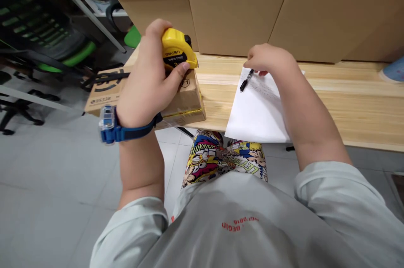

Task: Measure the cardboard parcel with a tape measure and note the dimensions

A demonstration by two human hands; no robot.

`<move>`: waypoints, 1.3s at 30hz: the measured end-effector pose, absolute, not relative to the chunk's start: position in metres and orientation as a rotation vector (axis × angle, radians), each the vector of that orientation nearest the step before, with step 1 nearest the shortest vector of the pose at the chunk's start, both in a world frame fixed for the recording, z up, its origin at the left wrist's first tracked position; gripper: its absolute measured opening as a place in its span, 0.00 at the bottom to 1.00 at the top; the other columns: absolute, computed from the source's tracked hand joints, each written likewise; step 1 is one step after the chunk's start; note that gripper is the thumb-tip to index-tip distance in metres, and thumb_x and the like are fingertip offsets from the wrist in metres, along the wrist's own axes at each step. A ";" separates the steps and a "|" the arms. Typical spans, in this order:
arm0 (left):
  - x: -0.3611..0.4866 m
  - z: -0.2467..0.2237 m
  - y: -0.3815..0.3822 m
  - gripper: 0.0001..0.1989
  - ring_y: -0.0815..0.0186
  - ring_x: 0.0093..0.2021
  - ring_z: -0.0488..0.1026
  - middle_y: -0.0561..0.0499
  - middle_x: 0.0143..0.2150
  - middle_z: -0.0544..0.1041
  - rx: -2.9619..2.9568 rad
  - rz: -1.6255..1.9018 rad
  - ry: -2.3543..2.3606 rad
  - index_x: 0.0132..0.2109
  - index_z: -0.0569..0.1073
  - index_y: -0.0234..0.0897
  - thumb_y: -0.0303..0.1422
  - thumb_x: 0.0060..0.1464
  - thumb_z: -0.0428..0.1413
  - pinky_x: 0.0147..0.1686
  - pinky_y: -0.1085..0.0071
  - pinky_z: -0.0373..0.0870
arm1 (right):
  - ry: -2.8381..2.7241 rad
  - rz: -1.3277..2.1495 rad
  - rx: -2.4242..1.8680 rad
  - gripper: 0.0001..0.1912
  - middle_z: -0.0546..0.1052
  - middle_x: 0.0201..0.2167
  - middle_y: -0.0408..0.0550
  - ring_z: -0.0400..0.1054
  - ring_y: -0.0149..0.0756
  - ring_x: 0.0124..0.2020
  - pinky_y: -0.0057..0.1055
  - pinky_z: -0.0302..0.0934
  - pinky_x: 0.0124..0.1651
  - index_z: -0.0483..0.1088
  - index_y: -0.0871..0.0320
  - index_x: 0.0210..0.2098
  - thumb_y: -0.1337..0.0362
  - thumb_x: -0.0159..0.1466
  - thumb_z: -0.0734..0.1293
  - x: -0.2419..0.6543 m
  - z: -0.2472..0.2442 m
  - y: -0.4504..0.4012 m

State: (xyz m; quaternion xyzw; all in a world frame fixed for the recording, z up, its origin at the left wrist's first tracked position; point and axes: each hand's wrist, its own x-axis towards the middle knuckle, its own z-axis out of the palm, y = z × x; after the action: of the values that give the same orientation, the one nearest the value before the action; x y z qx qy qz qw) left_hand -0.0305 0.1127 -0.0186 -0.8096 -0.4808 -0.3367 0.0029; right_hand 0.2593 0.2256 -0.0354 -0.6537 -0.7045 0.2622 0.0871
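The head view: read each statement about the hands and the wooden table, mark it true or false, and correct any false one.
1. The left hand holds a yellow and black tape measure. True.
2. The black pen lies on the floor. False: the black pen is over the white paper sheet.
3. A blue-strapped watch is on the right wrist. False: the blue-strapped watch is on the left wrist.
4. Large brown cardboard boxes stand beyond the paper. True.

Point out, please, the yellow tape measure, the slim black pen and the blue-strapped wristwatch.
Yellow plastic tape measure (175, 41): head view, on its upper casing.
Slim black pen (244, 85): head view, near its lower end.
Blue-strapped wristwatch (135, 133): head view, on the strap.
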 end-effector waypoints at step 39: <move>-0.039 -0.020 0.106 0.43 0.49 0.60 0.68 0.39 0.63 0.61 -2.457 -0.897 -1.408 0.72 0.53 0.33 0.39 0.48 0.49 0.60 0.42 0.70 | -1.622 1.375 -1.263 0.03 0.68 0.11 0.40 0.56 0.24 0.14 0.23 0.46 0.16 0.75 0.60 0.23 0.69 0.46 0.72 0.305 -0.120 0.216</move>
State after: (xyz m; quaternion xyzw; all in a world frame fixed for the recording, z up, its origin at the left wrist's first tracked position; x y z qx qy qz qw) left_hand -0.0393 0.1061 -0.0198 -0.8241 -0.4722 -0.3008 0.0855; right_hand 0.3053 0.2162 -0.1201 -0.4823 -0.6196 0.5253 0.3279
